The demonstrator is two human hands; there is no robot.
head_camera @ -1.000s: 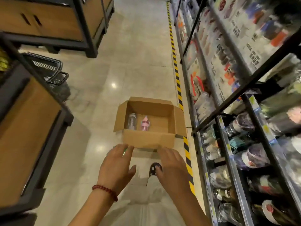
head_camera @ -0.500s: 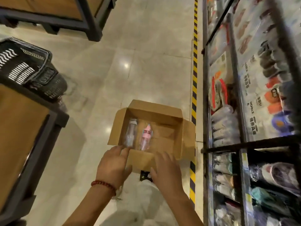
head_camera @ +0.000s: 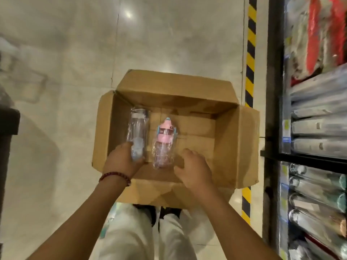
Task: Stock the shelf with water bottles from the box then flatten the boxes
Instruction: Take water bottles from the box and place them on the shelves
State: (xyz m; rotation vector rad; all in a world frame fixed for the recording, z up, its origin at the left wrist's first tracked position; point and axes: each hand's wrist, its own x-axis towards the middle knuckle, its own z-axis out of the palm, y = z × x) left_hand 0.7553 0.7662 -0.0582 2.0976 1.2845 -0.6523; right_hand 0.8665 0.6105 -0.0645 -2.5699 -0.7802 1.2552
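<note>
An open cardboard box (head_camera: pixel 232 139) sits on the floor right below me, flaps spread. Two plastic-wrapped water bottles lie inside on its left half: a clear bottle (head_camera: pixel 138 128) and, right of it, a bottle with a pink lid (head_camera: pixel 165 141). My left hand (head_camera: pixel 122 160) grips the near end of the clear bottle. My right hand (head_camera: pixel 193 169) is inside the box just right of the pink bottle's base, fingers loosely curled and holding nothing. The shelf (head_camera: pixel 317 128) on the right holds rows of wrapped bottles.
A yellow-and-black striped line (head_camera: pixel 250 59) runs along the floor beside the black shelf frame (head_camera: pixel 272 91). A dark stand (head_camera: pixel 7 124) edges in at the left. My legs in pale trousers (head_camera: pixel 142 237) are behind the box. Bare tiled floor lies beyond it.
I have leaned in over the box. Both hands went from the near flap into the box; my left hand has taken hold of the clear bottle.
</note>
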